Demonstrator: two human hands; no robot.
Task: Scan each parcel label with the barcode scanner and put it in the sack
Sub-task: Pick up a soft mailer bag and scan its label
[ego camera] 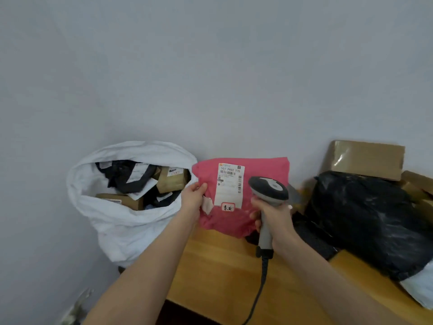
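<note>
Before a plain grey wall [210, 66], above the wooden table [222, 266], our left hand [193, 198] pinches the pink parcel [264, 170] upright by its edge. Our right hand [275, 219] grips the scanner [268, 191] just before the label [228, 186]. We judge the soft parcel could sag and spoil the read. Left of our left hand, the white sack [117, 221] gapes, holding brown boxes [172, 180] and dark bags [121, 177].

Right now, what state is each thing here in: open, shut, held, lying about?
Pink parcel, held upright, label facing the camera.
Barcode scanner, held, head close to the label.
White sack, mouth open, parcels inside.
Left-hand grip, pinching the parcel's left edge.
Right-hand grip, wrapped round the scanner's handle.
Cardboard box, shut, taped.
Black bag, lying on the table; shut or not, cannot tell.
</note>
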